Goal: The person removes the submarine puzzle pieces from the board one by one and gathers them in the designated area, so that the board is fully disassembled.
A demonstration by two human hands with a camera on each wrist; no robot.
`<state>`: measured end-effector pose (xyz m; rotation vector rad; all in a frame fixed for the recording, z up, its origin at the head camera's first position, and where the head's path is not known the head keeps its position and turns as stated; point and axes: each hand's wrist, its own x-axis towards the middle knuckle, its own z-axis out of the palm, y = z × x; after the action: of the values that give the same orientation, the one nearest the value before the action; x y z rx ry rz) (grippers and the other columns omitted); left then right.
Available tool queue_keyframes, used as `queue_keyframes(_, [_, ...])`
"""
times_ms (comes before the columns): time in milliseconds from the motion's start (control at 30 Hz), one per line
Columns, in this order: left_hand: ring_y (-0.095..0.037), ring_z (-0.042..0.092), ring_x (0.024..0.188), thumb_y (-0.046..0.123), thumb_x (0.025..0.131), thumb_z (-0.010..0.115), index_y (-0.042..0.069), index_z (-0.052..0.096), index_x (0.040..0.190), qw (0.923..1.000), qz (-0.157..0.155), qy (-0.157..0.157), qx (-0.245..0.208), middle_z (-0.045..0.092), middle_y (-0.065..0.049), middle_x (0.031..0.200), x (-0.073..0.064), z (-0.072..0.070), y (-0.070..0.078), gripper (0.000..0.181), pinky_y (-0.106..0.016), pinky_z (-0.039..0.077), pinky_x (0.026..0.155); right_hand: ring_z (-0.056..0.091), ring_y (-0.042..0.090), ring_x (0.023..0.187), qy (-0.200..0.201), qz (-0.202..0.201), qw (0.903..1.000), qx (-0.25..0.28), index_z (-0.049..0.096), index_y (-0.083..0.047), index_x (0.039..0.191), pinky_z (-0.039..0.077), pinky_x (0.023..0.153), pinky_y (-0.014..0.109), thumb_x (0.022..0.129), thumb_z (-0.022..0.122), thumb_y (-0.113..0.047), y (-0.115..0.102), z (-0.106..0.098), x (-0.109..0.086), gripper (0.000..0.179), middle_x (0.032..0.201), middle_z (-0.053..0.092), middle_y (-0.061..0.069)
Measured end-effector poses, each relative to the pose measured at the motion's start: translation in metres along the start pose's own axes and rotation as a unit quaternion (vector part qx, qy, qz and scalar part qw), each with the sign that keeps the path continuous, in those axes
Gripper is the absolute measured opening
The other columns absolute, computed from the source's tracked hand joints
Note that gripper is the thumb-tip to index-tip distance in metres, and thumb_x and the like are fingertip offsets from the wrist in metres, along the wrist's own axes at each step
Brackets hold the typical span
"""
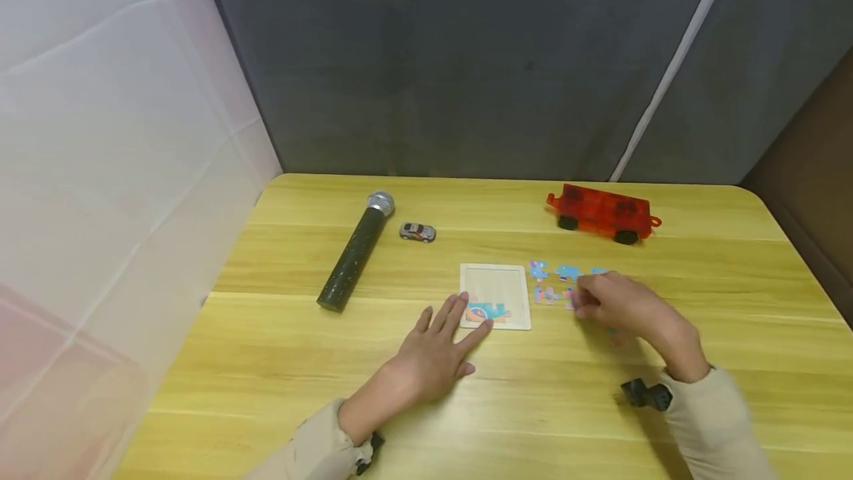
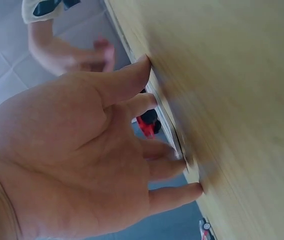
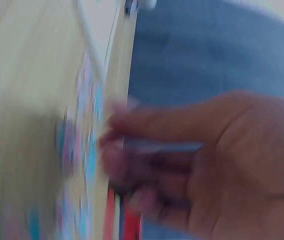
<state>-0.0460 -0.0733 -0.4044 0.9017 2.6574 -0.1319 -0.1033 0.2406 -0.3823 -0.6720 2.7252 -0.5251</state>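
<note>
My left hand [image 1: 429, 365] is spread out, and its fingertips rest on the lower left edge of a square wooden puzzle tray [image 1: 496, 268]. In the left wrist view the left fingers [image 2: 169, 200] are extended and touch the tray and table. Joined blue and orange pieces [image 1: 489, 311] lie in the tray's lower left. My right hand [image 1: 623, 306], right of the tray, pinches a pink-blue puzzle piece [image 1: 570, 300] with thumb and fingertips, low over loose pieces [image 1: 546, 295]. Blur and the fingers hide most of that piece.
A dark microphone [image 1: 353, 258] lies at the left, beside a small silver toy car [image 1: 417, 232]. Toward the back right stands a red toy wagon [image 1: 603, 212]. More puzzle pieces [image 1: 569, 272] lie around my right hand, some partly covered. A dark curtain [image 1: 433, 72] hangs behind the table.
</note>
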Motion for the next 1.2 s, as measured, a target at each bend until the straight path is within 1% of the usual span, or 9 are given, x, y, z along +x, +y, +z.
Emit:
queue_keyframes(100, [-0.036,0.017,0.171,0.047,0.116,0.048,0.031,0.027,0.176,1.0000,-0.004,0.003,0.000,0.013,-0.020,0.184,0.002,0.003,0.001,0.066,-0.056,0.032,0.133,0.056,0.009,0.075,0.060,-0.102,0.9930,-0.007,0.070,-0.010,0.094,0.050,0.069,0.028,0.099,0.080,-0.006,-0.028,0.016,0.023,0.012,0.085,0.064,-0.004])
queue_keyframes(167, [-0.035,0.017,0.171,0.048,0.116,0.048,0.031,0.027,0.176,1.0000,-0.007,0.002,0.005,0.014,-0.019,0.184,0.002,0.003,0.001,0.066,-0.056,0.032,0.133,0.059,0.011,0.080,0.064,-0.124,0.9901,-0.009,0.073,-0.008,0.102,0.054,0.070,0.028,0.100,0.079,-0.005,-0.046,0.027,0.036,0.007,0.093,0.067,-0.001])
queue_keyframes(300, [-0.033,0.016,0.171,0.049,0.116,0.047,0.034,0.026,0.176,0.9996,-0.012,-0.002,0.023,0.013,-0.017,0.185,0.001,0.002,0.003,0.065,-0.054,0.032,0.134,0.058,0.014,0.078,0.048,-0.086,0.9946,-0.032,0.070,-0.006,0.106,0.052,0.063,0.026,0.101,0.078,-0.006,-0.071,0.044,0.051,0.009,0.100,0.062,0.005])
queue_keyframes(467, [-0.030,0.015,0.172,0.049,0.117,0.046,0.037,0.023,0.177,0.9988,-0.019,-0.009,0.044,0.013,-0.014,0.185,0.000,-0.001,0.005,0.065,-0.052,0.032,0.134,0.051,0.015,0.069,0.065,-0.038,0.9966,-0.034,0.065,-0.007,0.099,0.046,0.057,0.028,0.099,0.081,-0.004,-0.079,0.054,0.053,0.016,0.094,0.056,0.005])
queue_keyframes(567, [-0.030,0.016,0.172,0.050,0.116,0.046,0.037,0.023,0.177,0.9986,-0.020,-0.010,0.048,0.013,-0.014,0.185,0.000,-0.002,0.005,0.066,-0.052,0.032,0.134,0.051,0.014,0.070,0.081,-0.040,0.9956,-0.025,0.063,-0.008,0.098,0.046,0.057,0.027,0.096,0.084,-0.003,-0.078,0.055,0.053,0.021,0.092,0.056,0.004])
queue_keyframes(767, [-0.029,0.015,0.172,0.050,0.116,0.046,0.038,0.023,0.177,0.9986,-0.022,-0.013,0.047,0.013,-0.013,0.185,0.000,-0.001,0.004,0.066,-0.051,0.033,0.134,0.051,0.010,0.068,0.099,-0.075,0.9922,-0.006,0.061,-0.009,0.096,0.044,0.055,0.023,0.094,0.083,0.002,-0.074,0.056,0.055,0.025,0.082,0.062,0.001])
queue_keyframes(867, [-0.029,0.015,0.172,0.050,0.116,0.045,0.038,0.023,0.176,0.9983,-0.024,-0.016,0.050,0.013,-0.013,0.185,0.000,-0.002,0.005,0.065,-0.051,0.032,0.134,0.054,0.009,0.070,0.087,-0.071,0.9935,0.018,0.062,-0.010,0.094,0.047,0.059,0.024,0.096,0.080,0.002,-0.070,0.053,0.057,0.022,0.081,0.066,-0.001])
queue_keyframes(1067, [-0.030,0.015,0.172,0.050,0.116,0.045,0.038,0.021,0.177,0.9982,-0.024,-0.018,0.052,0.012,-0.014,0.185,0.001,-0.002,0.006,0.066,-0.051,0.031,0.135,0.065,0.011,0.076,0.062,-0.051,0.9905,0.112,0.065,-0.008,0.094,0.057,0.071,0.030,0.099,0.077,0.001,-0.057,0.041,0.058,0.016,0.086,0.073,0.002])
queue_keyframes(1200, [-0.030,0.015,0.172,0.051,0.116,0.044,0.038,0.020,0.177,0.9979,-0.025,-0.017,0.057,0.012,-0.015,0.185,0.001,-0.002,0.006,0.067,-0.051,0.031,0.135,0.070,0.014,0.081,0.054,-0.045,0.9901,0.122,0.065,-0.007,0.094,0.059,0.073,0.031,0.099,0.078,0.000,-0.051,0.033,0.057,0.015,0.089,0.075,0.004])
